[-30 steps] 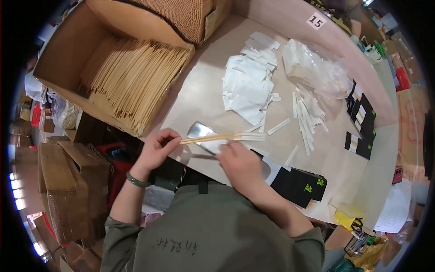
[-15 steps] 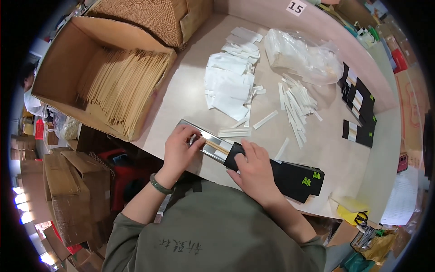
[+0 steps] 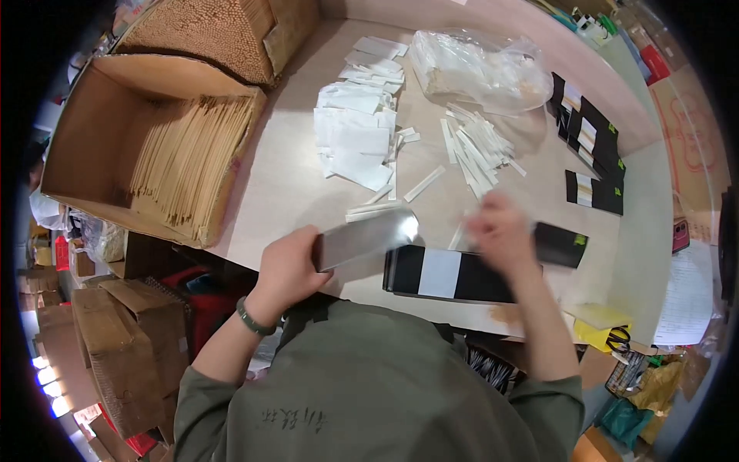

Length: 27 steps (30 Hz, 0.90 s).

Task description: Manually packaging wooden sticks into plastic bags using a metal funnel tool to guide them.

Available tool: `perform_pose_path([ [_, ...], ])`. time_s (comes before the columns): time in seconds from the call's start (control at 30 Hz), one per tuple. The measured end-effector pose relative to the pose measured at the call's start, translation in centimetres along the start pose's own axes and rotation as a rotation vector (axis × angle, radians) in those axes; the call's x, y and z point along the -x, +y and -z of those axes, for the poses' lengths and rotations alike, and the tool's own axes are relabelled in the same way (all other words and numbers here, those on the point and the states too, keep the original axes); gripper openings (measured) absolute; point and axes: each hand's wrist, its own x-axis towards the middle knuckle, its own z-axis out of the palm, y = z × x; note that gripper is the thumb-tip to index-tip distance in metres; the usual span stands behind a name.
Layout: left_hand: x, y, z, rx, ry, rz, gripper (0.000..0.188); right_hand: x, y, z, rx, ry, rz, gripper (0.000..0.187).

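Observation:
My left hand [image 3: 289, 269] is closed around one end of a shiny metal trough [image 3: 366, 239], held tilted over the table's near edge. Smeared by motion, my right hand [image 3: 502, 235] is over the right part of a stack of black paper sleeves [image 3: 408, 271] with a white band across it. Its fingers are too blurred to read. Just right of that hand lies a single black sleeve [image 3: 562, 245] with a green mark; whether the hand touches it is unclear. Beyond the trough lie narrow white packets [image 3: 373, 211] and a pile of white napkins [image 3: 354, 142].
At left, a cardboard box [image 3: 81, 146] holds thin wooden sticks [image 3: 192, 154]; behind it stands a box packed with stick ends [image 3: 192, 38]. More slim white packets [image 3: 469, 150] lie near a clear plastic bag [image 3: 481, 69]. Filled black sleeves [image 3: 589, 138] rest along the right partition.
The trough has swung up in my left hand, and the sticks and black sleeve at it are gone from it. My right hand has moved right, where a separate black sleeve now lies.

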Motion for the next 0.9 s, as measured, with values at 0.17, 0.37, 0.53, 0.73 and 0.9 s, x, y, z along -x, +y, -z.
perform_pose_path([
  [0.17,1.3,4.0,0.1,0.720,-0.440,-0.105,0.036,4.5,-1.2,-0.7,0.121,-0.198,0.393,0.040],
  [0.37,-0.3,5.2,-2.2,0.725,-0.407,-0.183,0.029,4.5,-3.8,-5.4,0.201,0.025,0.460,0.038],
  [0.53,0.7,0.1,-2.8,0.137,0.116,-0.029,0.048,3.6,-7.2,-6.9,0.157,-0.216,-0.077,0.035],
  [0.73,2.3,-1.8,-0.8,0.034,-0.054,-0.145,0.072,2.4,-7.2,-8.4,-0.004,-0.089,-0.121,0.026],
  [0.9,0.6,-1.6,1.0,0.024,-0.209,-0.322,0.076,1.5,-8.4,-9.4,-0.107,-0.247,-0.002,0.020],
])
